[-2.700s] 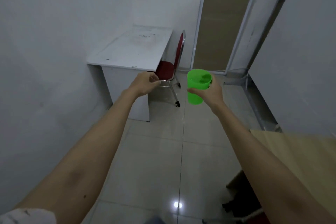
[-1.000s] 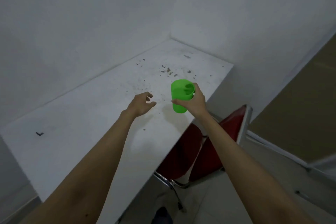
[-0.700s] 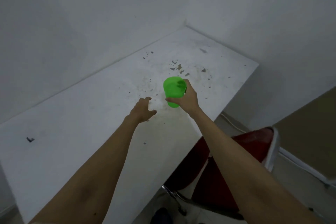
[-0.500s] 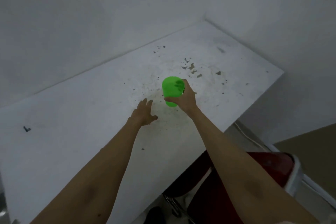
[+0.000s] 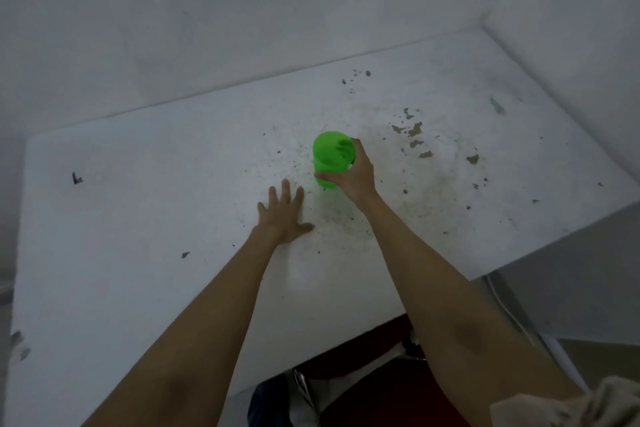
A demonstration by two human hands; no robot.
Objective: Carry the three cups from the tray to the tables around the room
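Since half a second before, both of my hands had dropped toward the white table point(image 5: 138, 218): the left one, which had hovered with its fingers loosely curled, now lay flat on the tabletop, and the green cup had come down with the right one until its base sat at, or just above, the surface; I could not tell which. Nearest to me, under the table's front edge, the red seat of a chair point(image 5: 374, 388) showed between my forearms, with a pale sleeve point(image 5: 568, 406) at my right elbow. Further in, my left hand point(image 5: 282, 215) rested palm down near the middle of the tabletop, fingers straight and spread apart, thumb out to the right, holding nothing. Just beyond it and slightly right, my right hand point(image 5: 353, 172) was wrapped around the green cup point(image 5: 330, 158), thumb on its near side and the other fingers curled round the far side, showing dimly through the translucent wall. It stood upright, mouth open toward me, roughly midway between the front and back edges. Dark flecks and chipped patches point(image 5: 414, 130) marked the surface to the right of the cup, toward the far right corner. Beyond the back edge rose a plain white wall point(image 5: 242, 10).
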